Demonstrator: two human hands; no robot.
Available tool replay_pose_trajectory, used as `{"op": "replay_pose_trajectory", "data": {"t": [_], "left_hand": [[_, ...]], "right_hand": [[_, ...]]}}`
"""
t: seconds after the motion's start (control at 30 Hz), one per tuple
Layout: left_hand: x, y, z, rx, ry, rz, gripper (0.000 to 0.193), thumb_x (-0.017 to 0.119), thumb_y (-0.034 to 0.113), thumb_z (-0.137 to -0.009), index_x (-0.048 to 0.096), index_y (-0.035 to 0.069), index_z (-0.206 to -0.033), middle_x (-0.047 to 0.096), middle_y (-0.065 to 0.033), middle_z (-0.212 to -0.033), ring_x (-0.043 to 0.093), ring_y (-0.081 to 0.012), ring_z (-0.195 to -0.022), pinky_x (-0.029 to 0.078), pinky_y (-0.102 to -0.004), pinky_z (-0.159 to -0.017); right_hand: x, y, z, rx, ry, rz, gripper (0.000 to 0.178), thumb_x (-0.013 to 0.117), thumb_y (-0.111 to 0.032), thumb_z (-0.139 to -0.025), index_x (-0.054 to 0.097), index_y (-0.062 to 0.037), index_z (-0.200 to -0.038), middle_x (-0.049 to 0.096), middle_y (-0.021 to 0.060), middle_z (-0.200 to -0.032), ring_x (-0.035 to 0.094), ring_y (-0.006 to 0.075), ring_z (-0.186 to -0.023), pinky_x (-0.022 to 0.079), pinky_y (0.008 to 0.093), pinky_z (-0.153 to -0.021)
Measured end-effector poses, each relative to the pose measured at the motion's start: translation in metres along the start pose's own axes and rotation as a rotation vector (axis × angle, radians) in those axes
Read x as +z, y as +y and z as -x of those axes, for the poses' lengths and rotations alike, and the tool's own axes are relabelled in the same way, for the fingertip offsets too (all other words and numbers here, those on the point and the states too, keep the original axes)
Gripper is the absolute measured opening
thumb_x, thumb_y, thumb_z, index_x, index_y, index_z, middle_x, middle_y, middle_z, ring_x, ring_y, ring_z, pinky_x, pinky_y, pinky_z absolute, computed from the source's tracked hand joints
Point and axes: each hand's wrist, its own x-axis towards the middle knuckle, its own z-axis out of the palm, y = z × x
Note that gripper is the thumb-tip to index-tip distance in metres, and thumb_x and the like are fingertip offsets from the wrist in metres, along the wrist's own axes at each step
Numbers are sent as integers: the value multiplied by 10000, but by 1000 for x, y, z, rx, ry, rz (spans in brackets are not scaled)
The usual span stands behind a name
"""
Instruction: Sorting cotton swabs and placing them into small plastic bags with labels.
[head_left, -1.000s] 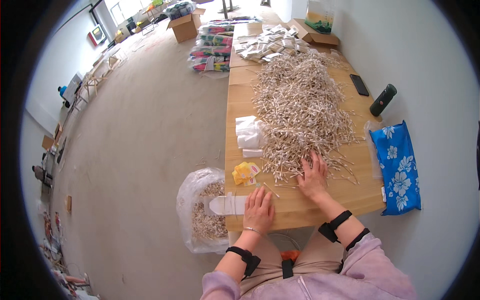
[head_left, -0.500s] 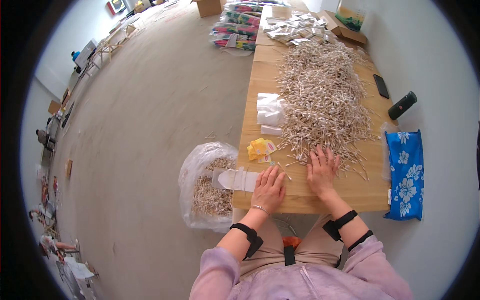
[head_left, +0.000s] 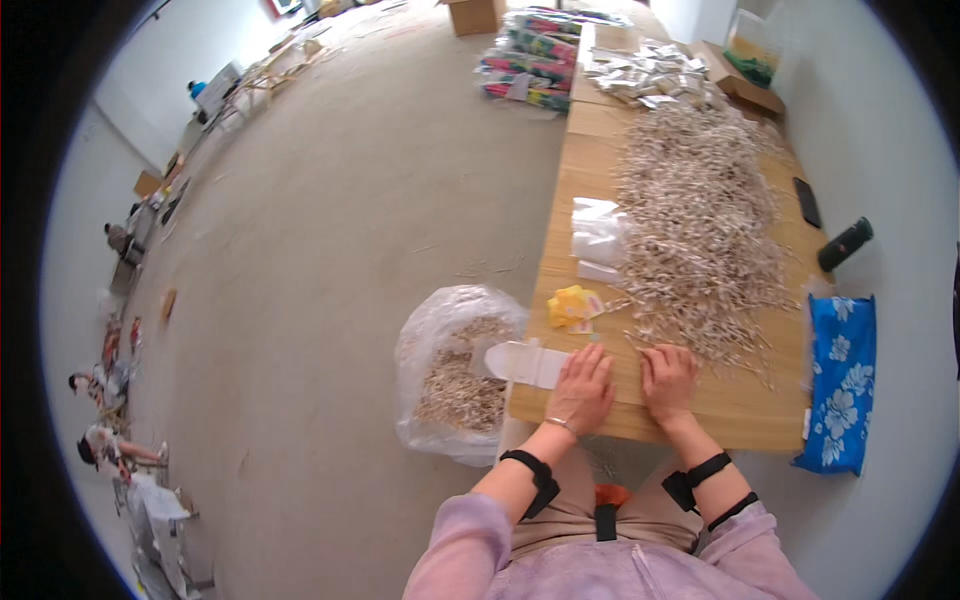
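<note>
A large heap of cotton swabs (head_left: 695, 220) covers much of the wooden table (head_left: 590, 165). My left hand (head_left: 583, 388) lies palm down near the front edge, its fingers stretched over the inner end of a flat white strip (head_left: 535, 364). Beside it, at the near fringe of the heap, my right hand (head_left: 668, 380) has its fingers bent and drawn together. Whatever is under those fingertips is hidden. Small yellow packets (head_left: 572, 306) sit ahead of my left hand, with clear plastic bags (head_left: 598, 232) beyond them.
Left of the table stands a clear plastic bag (head_left: 415, 385) full of swabs. Along the right side are a blue flowered pack (head_left: 840, 390), a dark green bottle (head_left: 845, 244) and a phone (head_left: 807, 203). Filled packets (head_left: 655, 75) pile up at the far end. Other people sit far left.
The view has shifted, so the table appears farther right and lower. My right hand has drawn back from the heap, closer to my left hand, and its spread fingers have bent together.
</note>
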Motion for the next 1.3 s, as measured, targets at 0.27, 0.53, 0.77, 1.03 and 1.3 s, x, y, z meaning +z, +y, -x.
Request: {"op": "replay_pose_trajectory", "data": {"t": [0.27, 0.53, 0.77, 1.03, 1.3], "left_hand": [[-3, -3, 1, 30, 21, -6, 487, 643, 205, -832, 498, 61, -1275, 477, -144, -1340, 404, -291, -1301, 281, -438, -1119], [-1, -5, 4, 100, 39, 6, 340, 633, 159, -842, 585, 90, -1172, 530, -110, -1280, 451, -280, -1249, 306, -449, -1102], [-5, -1, 0, 77, 43, 36, 357, 650, 137, -823, 590, 88, -1172, 537, -95, -1280, 456, -283, -1244, 319, -451, -1094], [3, -3, -3, 163, 18, -8, 387, 666, 105, -794, 600, 85, -1175, 536, -99, -1271, 459, -299, -1230, 362, -439, -1061], [9, 1, -15, 57, 46, 287, 212, 691, 39, -750, 649, 33, -958, 583, -122, -1081, 518, -329, -1086, 438, -415, -945]], "right_hand": [[15, -12, 23, -25, -7, -172, 101, 631, -104, -805, 669, -133, -894, 596, 33, -910, 540, 236, -952, 374, 381, -854], [0, 9, -1, 127, 119, -181, 178, 686, -149, -760, 671, -141, -937, 592, 15, -918, 522, 239, -991, 387, 388, -878], [17, 24, -13, 137, -32, -80, 97, 695, -173, -763, 682, -145, -855, 589, 1, -914, 517, 240, -954, 395, 389, -853], [-10, 23, 15, 170, -11, -222, 148, 700, -171, -757, 691, -131, -899, 591, 26, -933, 519, 246, -972, 395, 379, -870], [-34, 41, 46, 206, -69, -255, 158, 701, -122, -754, 689, -96, -910, 583, 51, -942, 530, 262, -953, 453, 376, -840]]}}
